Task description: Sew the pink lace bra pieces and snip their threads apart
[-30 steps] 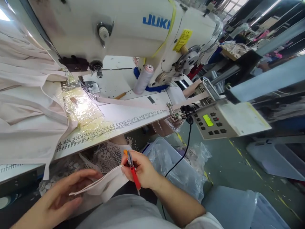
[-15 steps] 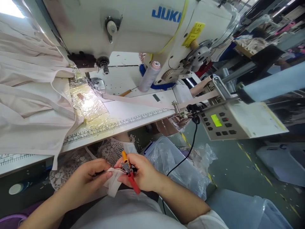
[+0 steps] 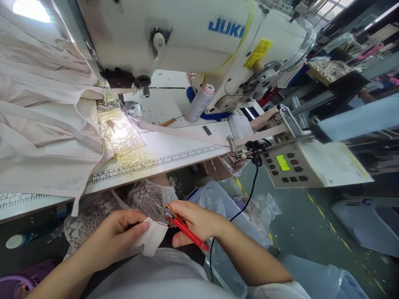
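Low in front of my body, my left hand [image 3: 124, 232] pinches the edge of a pale pink fabric piece [image 3: 153, 236] between thumb and fingers. The piece hangs down from the pinch, its free end folded. Just to its right, my right hand [image 3: 196, 224] is closed around a pair of snips [image 3: 190, 233] with a red and an orange handle. Their metal tips point up and left, over the lace and a little above the fabric. The orange handle is mostly hidden by my fingers. Pale lace fabric [image 3: 145, 197] lies on my lap below the table edge.
A JUKI sewing machine [image 3: 187, 37] stands on the table [image 3: 174, 151], with pale fabric [image 3: 40, 145] heaped at left. A thread cone [image 3: 201, 101] and an awl-like tool [image 3: 168, 122] lie near it. A control box [image 3: 311, 162], black cable [image 3: 249, 199] and plastic bin [image 3: 230, 249] are at right.
My right hand has turned the snips and drawn them away from the fabric, so the red handle now points down and right. My left hand keeps its pinch. The view has shifted slightly.
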`<state>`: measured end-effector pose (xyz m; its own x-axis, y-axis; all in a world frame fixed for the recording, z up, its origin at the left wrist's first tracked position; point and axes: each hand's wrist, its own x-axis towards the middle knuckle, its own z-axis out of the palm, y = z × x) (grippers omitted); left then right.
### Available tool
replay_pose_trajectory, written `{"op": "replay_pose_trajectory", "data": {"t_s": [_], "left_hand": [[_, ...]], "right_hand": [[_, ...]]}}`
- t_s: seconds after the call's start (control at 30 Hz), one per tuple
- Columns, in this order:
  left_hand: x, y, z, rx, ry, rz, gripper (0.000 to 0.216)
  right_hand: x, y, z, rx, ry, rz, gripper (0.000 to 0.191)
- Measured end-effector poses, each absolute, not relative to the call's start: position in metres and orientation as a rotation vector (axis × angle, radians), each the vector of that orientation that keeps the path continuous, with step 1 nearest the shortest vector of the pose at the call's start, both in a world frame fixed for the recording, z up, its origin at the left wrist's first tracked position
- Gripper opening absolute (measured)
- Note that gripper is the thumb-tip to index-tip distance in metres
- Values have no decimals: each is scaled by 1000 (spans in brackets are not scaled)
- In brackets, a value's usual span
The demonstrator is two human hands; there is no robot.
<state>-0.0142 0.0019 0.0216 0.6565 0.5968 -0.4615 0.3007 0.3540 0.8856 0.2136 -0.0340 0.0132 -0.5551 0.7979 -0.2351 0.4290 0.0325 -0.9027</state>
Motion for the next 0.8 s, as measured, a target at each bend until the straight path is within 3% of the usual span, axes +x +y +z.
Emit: {"op": "replay_pose_trajectory", "data": {"t_s": [0.2, 0.8], "left_hand": [[-7, -1, 24, 1015, 923, 228, 37], [-2, -9, 25, 849, 907, 218, 41]], "right_hand": [[233, -23, 33, -1419, -2623, 1393, 47], [236, -32, 66, -1620, -2721, 1128, 50]]}}
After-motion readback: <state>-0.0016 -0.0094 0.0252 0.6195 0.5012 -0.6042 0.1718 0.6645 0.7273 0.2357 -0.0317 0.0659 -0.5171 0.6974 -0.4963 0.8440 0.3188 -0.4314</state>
